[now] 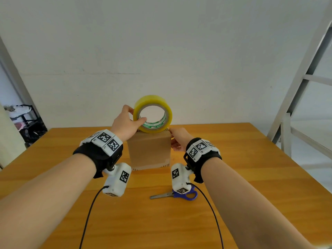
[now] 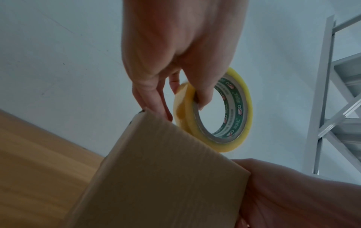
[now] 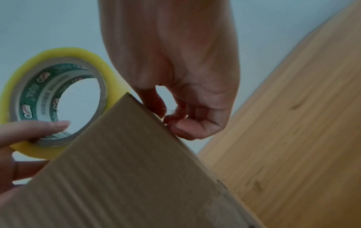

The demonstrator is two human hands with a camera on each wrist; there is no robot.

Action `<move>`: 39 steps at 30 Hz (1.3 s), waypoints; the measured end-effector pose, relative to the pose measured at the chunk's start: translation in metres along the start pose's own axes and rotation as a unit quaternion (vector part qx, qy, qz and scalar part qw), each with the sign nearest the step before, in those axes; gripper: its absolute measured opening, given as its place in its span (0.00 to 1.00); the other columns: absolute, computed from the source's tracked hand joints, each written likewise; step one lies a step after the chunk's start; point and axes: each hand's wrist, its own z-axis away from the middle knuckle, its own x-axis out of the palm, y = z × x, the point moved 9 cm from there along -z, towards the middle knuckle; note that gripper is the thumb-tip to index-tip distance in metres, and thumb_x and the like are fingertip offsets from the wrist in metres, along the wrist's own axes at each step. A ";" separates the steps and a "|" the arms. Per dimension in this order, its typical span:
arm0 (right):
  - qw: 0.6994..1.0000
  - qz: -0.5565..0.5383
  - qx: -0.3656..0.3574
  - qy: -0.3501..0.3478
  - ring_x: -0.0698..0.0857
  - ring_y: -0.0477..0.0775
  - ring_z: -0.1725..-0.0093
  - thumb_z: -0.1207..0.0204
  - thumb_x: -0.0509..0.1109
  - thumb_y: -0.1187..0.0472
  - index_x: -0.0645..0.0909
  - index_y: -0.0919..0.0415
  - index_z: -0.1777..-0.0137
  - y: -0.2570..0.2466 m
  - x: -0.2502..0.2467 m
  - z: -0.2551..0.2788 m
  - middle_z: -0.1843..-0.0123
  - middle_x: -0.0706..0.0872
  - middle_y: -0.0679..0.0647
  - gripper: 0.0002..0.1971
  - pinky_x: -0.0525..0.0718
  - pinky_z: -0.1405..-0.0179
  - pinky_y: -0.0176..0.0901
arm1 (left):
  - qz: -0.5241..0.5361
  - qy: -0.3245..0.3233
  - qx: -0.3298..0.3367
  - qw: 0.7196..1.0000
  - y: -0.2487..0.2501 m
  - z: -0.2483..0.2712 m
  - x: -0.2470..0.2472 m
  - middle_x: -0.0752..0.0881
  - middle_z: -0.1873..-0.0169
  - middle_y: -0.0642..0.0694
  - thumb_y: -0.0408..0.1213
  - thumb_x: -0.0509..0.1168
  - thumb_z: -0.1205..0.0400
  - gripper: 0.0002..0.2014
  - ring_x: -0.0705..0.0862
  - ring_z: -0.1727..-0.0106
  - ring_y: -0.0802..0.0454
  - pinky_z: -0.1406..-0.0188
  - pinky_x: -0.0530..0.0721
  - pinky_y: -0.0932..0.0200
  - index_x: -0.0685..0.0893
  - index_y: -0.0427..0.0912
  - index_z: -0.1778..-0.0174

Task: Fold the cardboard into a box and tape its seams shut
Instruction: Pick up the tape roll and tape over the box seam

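Observation:
A small brown cardboard box (image 1: 149,151) stands folded in the middle of the wooden table (image 1: 251,159). A yellow tape roll (image 1: 152,114) stands on edge on top of the box. My left hand (image 1: 125,121) grips the roll, thumb inside the core and fingers on the outer rim (image 2: 215,111). My right hand (image 1: 177,139) is at the box's upper right edge. Its thumb and curled fingers (image 3: 185,123) pinch there, and a glint of clear tape end (image 3: 171,110) shows between them. The box's top is hidden from view.
Blue-handled scissors (image 1: 172,194) lie on the table in front of the box, partly behind my right wrist camera. A metal frame (image 1: 296,87) rises beyond the table's right side. Dark clutter (image 1: 23,119) sits off the far left corner.

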 end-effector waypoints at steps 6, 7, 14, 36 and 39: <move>0.985 0.164 0.045 -0.030 0.77 0.53 0.72 0.17 0.60 0.52 0.72 0.66 0.36 0.024 -0.005 0.001 0.63 0.81 0.60 0.19 0.78 0.70 0.44 | -0.004 0.004 0.003 1.000 0.001 0.002 -0.001 0.87 0.61 0.43 0.51 0.69 0.24 0.20 0.89 0.59 0.43 0.48 0.87 0.41 0.68 0.50 0.45; 0.985 0.163 0.031 -0.039 0.80 0.54 0.68 0.16 0.59 0.58 0.71 0.69 0.31 0.025 -0.004 0.001 0.58 0.84 0.62 0.18 0.82 0.66 0.45 | -0.007 0.006 0.004 1.000 0.000 0.002 -0.001 0.87 0.61 0.42 0.51 0.69 0.25 0.20 0.89 0.59 0.43 0.48 0.87 0.41 0.68 0.51 0.45; 0.964 -0.169 -0.137 -0.154 0.77 0.50 0.35 0.21 0.50 0.72 0.75 0.59 0.33 -0.012 0.008 0.014 0.36 0.81 0.52 0.21 0.70 0.31 0.48 | -0.059 0.000 0.005 0.998 0.001 0.001 0.001 0.87 0.57 0.43 0.56 0.67 0.25 0.22 0.88 0.55 0.44 0.48 0.85 0.46 0.75 0.45 0.42; 0.870 0.380 -0.309 -0.056 0.71 0.56 0.26 0.34 0.80 0.48 0.54 0.55 0.18 -0.041 0.025 0.018 0.21 0.63 0.52 0.49 0.73 0.27 0.52 | -0.102 -0.029 -0.015 0.994 0.015 -0.003 0.002 0.79 0.54 0.38 0.41 0.60 0.19 0.16 0.82 0.51 0.38 0.52 0.80 0.48 0.75 0.32 0.42; 0.861 0.402 -0.307 -0.054 0.72 0.58 0.28 0.35 0.79 0.47 0.56 0.58 0.19 -0.041 0.025 0.019 0.23 0.64 0.53 0.49 0.75 0.29 0.54 | -0.018 -0.012 -0.046 0.999 0.013 -0.004 -0.009 0.77 0.51 0.35 0.37 0.59 0.18 0.11 0.82 0.49 0.35 0.51 0.86 0.39 0.71 0.34 0.45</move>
